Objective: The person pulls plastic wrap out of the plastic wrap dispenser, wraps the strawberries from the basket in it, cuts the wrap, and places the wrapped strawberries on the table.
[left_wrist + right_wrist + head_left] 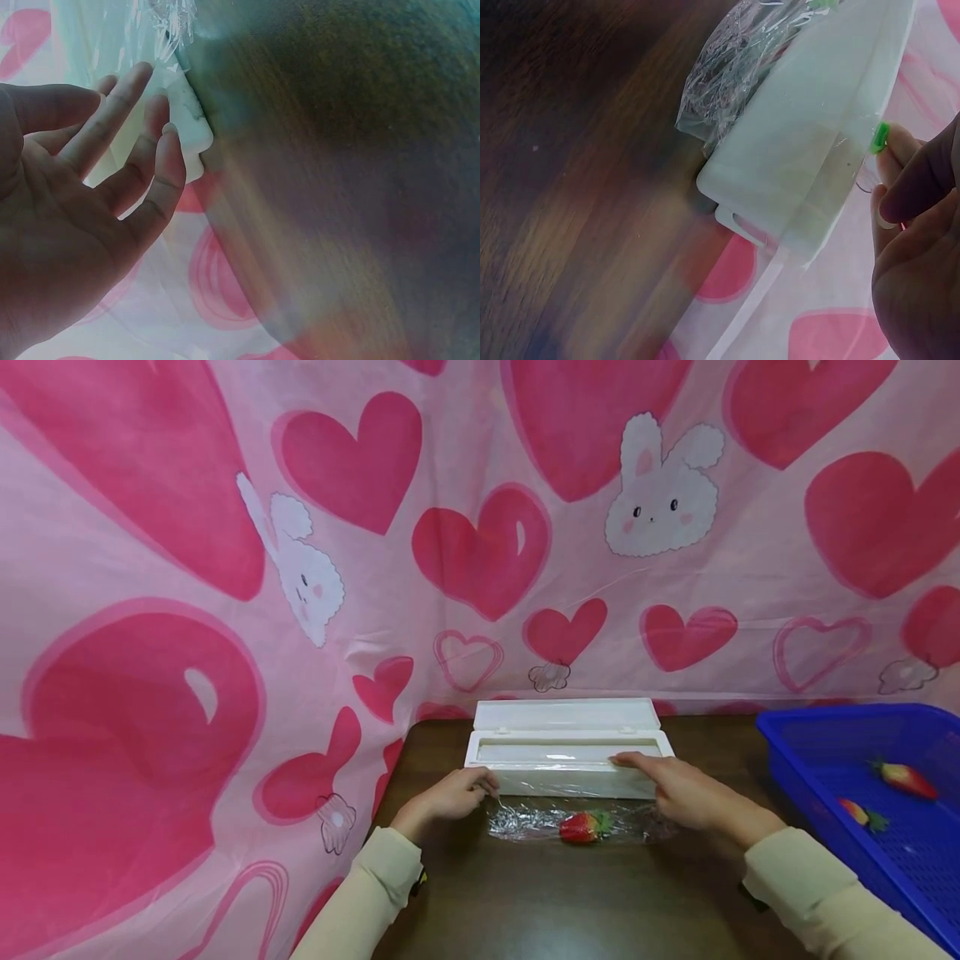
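A white cling-film box (562, 783) stands on the table with its lid (566, 715) tipped back. Clear cling film (525, 821) hangs out of its front, crumpled over the table, and a strawberry (581, 827) with green leaves lies at the film. My left hand (453, 795) is at the box's left front corner, fingers loosely bent, fingertips near the film edge in the left wrist view. My right hand (686, 791) reaches over the right end, its index finger extended along the top edge. In the right wrist view that fingertip touches a small green slider (881, 139).
A blue plastic basket (810, 777) stands at the right, holding two strawberries (906, 779) apart from each other. A pink heart-and-rabbit cloth (480, 660) hangs behind and to the left. The dark wooden table (585, 902) runs toward me.
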`<action>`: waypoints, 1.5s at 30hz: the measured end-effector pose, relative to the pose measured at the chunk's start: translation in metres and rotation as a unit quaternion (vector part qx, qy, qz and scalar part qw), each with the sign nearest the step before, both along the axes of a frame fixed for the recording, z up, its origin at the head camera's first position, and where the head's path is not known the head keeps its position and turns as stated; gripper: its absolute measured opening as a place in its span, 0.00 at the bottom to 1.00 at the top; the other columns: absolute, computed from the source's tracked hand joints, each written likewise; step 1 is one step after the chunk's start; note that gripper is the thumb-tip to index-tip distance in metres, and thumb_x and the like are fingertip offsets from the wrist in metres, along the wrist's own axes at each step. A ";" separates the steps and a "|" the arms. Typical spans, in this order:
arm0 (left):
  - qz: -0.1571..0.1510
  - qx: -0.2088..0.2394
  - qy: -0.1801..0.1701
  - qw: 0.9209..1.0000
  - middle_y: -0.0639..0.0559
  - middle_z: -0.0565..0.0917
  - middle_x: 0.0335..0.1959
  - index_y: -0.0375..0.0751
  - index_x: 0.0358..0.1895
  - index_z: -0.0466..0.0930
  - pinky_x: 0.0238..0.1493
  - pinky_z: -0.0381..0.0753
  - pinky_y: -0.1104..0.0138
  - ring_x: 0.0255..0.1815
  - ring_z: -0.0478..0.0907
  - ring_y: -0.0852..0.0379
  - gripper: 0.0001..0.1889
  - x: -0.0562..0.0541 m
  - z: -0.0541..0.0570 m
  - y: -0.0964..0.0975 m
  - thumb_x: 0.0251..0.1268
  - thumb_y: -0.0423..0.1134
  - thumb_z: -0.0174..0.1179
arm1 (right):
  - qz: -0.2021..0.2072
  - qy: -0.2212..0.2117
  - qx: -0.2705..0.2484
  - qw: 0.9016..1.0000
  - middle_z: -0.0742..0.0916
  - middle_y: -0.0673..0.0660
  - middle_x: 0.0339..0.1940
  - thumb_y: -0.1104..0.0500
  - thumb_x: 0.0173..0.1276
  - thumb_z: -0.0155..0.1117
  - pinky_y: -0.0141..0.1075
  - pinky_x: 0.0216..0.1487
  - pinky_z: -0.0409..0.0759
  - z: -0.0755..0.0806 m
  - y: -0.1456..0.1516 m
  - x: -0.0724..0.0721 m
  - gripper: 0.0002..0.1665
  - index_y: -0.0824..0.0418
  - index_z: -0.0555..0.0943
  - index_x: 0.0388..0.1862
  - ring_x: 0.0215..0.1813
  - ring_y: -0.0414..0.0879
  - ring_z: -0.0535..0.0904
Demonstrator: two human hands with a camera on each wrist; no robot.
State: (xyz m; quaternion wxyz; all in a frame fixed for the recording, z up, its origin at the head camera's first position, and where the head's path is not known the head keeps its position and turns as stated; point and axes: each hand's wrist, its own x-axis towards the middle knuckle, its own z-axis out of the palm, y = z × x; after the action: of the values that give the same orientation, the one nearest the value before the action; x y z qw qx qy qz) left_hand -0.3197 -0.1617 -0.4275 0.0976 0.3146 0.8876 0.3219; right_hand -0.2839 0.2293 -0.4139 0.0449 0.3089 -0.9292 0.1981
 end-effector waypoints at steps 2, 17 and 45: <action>0.000 0.003 -0.003 1.000 0.35 0.86 0.45 0.27 0.51 0.79 0.51 0.78 0.59 0.49 0.82 0.38 0.14 0.000 0.001 0.000 0.70 0.23 0.45 | -0.001 -0.001 -0.001 1.000 0.85 0.61 0.60 0.78 0.54 0.59 0.58 0.57 0.80 0.001 0.001 0.000 0.43 0.58 0.73 0.72 0.55 0.54 0.83; 0.006 -0.003 -0.017 1.000 0.36 0.86 0.46 0.27 0.53 0.78 0.54 0.78 0.54 0.51 0.81 0.39 0.15 0.001 0.003 0.001 0.71 0.23 0.45 | -0.024 -0.006 -0.006 1.000 0.86 0.60 0.57 0.77 0.56 0.58 0.61 0.56 0.80 0.004 0.012 0.004 0.42 0.55 0.74 0.71 0.52 0.54 0.83; 0.002 0.006 -0.013 1.000 0.35 0.87 0.45 0.25 0.51 0.78 0.47 0.77 0.62 0.51 0.82 0.38 0.13 0.000 0.003 0.001 0.71 0.22 0.45 | -0.003 0.069 -0.006 0.998 0.88 0.54 0.57 0.80 0.49 0.55 0.50 0.51 0.83 0.002 0.042 0.010 0.42 0.60 0.77 0.66 0.54 0.51 0.85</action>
State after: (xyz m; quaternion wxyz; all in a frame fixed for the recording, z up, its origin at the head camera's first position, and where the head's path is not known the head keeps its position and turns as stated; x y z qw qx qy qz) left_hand -0.3197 -0.1603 -0.4240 0.1068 0.3096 0.8849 0.3311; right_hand -0.2739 0.2711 -0.4123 0.1112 0.3189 -0.9235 0.1818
